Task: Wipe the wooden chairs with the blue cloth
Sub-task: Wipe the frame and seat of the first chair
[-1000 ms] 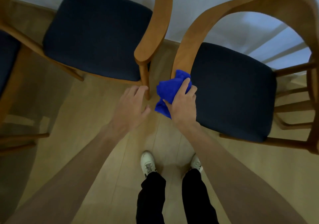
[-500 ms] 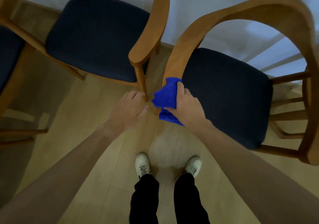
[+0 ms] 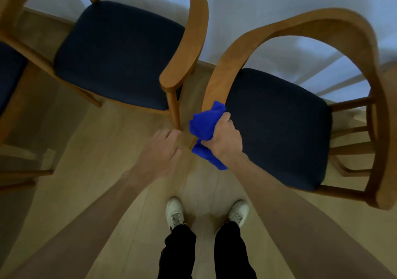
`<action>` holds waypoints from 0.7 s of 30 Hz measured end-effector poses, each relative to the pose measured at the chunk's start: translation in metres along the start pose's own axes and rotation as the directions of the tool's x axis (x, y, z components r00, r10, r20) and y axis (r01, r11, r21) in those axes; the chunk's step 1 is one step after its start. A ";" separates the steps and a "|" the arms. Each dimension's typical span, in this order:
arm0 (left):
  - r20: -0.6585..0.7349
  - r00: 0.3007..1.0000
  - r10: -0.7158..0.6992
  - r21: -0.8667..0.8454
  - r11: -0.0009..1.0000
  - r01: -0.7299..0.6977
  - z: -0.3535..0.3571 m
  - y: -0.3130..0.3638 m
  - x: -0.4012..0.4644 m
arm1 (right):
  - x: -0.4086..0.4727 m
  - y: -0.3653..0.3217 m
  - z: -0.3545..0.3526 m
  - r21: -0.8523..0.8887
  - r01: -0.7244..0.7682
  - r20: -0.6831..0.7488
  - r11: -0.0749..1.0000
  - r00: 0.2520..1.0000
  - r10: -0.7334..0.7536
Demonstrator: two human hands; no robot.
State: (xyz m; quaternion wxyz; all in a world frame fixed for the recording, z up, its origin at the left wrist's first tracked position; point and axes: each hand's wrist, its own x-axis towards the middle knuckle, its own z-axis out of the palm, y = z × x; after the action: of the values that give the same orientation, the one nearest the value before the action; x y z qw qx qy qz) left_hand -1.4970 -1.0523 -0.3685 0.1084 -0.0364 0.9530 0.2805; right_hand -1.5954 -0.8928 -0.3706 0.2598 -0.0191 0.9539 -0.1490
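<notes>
Wood-plank floor (image 3: 90, 171), two wooden chairs. Right hand (image 3: 225, 141), fingers curled, grips bunched blue cloth (image 3: 204, 124) on right chair (image 3: 279, 35) armrest end, cloth trailing toward viewer. Left hand (image 3: 160, 151): relaxed fingers, holding nothing. No legible writing.

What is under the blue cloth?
The cloth, gripped by the right hand, covers the front end of the right chair's armrest and its leg top. That wood is hidden.

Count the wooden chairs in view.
3: one wooden chair with dark seat at right, one at upper centre, a third cut off at the left edge. More may sit off-frame.
</notes>
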 end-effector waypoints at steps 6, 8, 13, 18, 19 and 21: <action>0.036 0.998 0.043 0.015 0.999 -0.043 0.005 -0.013 -0.005 | 0.008 0.027 -0.028 -0.171 0.182 0.039 0.968 0.983 -0.178; 0.040 0.999 0.018 0.005 1.000 -0.019 0.008 -0.018 0.002 | 0.015 0.043 -0.037 -0.122 0.245 -0.014 0.962 0.968 -0.249; 0.094 0.982 -0.161 -0.230 0.957 0.179 0.013 -0.007 0.029 | 0.021 0.082 -0.055 0.599 0.213 -0.064 0.772 0.974 -0.219; -0.015 0.982 -0.188 -0.262 0.949 0.177 0.012 0.026 0.053 | 0.042 0.105 -0.036 0.862 -0.085 0.145 0.499 0.986 -0.083; -0.037 0.984 -0.175 -0.223 0.961 0.162 0.012 0.034 0.059 | 0.047 0.106 -0.031 0.895 -0.118 0.179 0.430 0.978 -0.104; -0.065 0.987 -0.145 -0.106 0.985 0.138 0.010 0.048 0.073 | 0.056 0.105 -0.021 0.938 -0.151 0.217 0.312 0.958 -0.188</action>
State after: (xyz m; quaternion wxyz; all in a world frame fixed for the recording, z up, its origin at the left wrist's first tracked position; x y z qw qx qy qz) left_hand -1.5721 -1.0066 -0.3680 0.0914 -0.1196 0.9360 0.3183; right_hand -1.6503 -0.7935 -0.4117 0.3545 0.1043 0.6352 -0.6783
